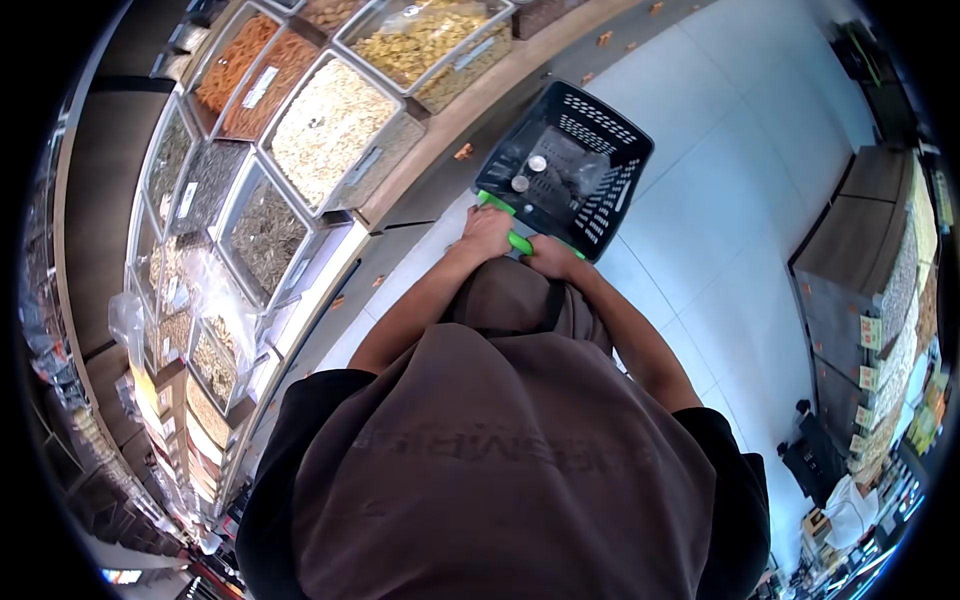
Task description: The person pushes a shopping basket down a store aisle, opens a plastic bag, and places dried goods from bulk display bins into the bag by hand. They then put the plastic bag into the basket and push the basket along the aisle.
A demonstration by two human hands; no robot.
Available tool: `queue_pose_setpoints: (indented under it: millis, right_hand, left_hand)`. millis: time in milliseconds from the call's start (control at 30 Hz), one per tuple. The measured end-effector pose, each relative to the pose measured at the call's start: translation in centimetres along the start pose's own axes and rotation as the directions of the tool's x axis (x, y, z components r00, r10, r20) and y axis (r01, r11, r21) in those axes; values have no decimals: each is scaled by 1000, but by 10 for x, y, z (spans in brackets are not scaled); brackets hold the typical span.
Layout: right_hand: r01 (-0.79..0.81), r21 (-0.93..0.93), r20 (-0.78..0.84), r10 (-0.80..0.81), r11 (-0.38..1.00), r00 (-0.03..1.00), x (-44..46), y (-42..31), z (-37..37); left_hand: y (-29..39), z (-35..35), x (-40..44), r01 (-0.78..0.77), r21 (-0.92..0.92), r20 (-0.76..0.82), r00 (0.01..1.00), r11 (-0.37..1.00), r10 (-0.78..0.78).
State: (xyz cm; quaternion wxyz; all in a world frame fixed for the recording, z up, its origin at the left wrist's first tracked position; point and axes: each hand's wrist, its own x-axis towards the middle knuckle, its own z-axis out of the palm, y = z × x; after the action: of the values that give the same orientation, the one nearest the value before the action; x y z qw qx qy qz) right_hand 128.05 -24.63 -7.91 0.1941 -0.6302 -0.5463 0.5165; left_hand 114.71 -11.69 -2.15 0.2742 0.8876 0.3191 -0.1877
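A black shopping basket (617,128) with slotted sides is in front of me, above the pale floor. My left hand (487,232) is closed on its green handle (520,243), near the left end. My right hand (550,257) is wrapped round the same handle further right. Inside the basket lie clear plastic packages (575,165) and a few small round, pale items (537,163) whose kind I cannot make out. My brown apron (500,430) fills the lower middle of the view.
On my left, a display holds clear bins of white flakes (330,125), yellow pieces (425,45), orange pieces (240,60) and dark dried goods (265,240). Plastic bags (218,300) hang lower down. On my right stands a brown display unit (850,235) with price tags.
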Motion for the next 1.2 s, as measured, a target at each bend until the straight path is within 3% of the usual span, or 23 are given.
queue_pose_setpoints:
  millis: [67, 200, 433, 533, 667, 900, 967, 1033, 1100, 1167, 1200]
  right_hand:
    - [-3, -41, 21, 4, 999, 1000, -7, -5, -8]
    - [-33, -56, 13, 34, 998, 999, -4, -5, -13]
    - [-45, -20, 54, 46, 999, 997, 5, -5, -27]
    - [-49, -4, 60, 49, 999, 997, 13, 0, -32]
    - [-71, 84, 39, 67, 994, 997, 25, 7, -46]
    - [-184, 92, -76, 191, 979, 979, 55, 3, -100]
    - [-156, 83, -130, 166, 984, 978, 66, 10, -113]
    - [-210, 164, -168, 237, 964, 957, 72, 13, -131]
    - [-199, 177, -229, 237, 964, 944, 79, 23, -136]
    - [-196, 200, -290, 249, 960, 924, 83, 26, -144]
    - [-245, 233, -293, 308, 941, 905, 84, 25, -151]
  left_hand:
    - [10, -5, 6, 36, 140, 183, 981, 989, -61]
    - [8, -12, 16, -58, 188, 198, 980, 980, 20]
    - [11, -24, 34, -85, 256, 236, 972, 963, 23]
    - [13, -42, 63, -149, 267, 552, 833, 952, -25]
    - [18, -69, 93, -205, 289, 652, 757, 935, -36]
    - [12, -96, 155, -338, 242, 501, 846, 909, 181]
    - [12, -110, 171, -458, 263, 419, 847, 849, 327]
    - [5, -108, 187, -455, 242, 235, 885, 857, 403]
    - [1, -104, 198, -434, 231, 187, 898, 871, 398]
    - [-2, -95, 201, -402, 38, -145, 903, 915, 403]
    - [-3, -97, 208, -394, -66, -144, 913, 917, 382]
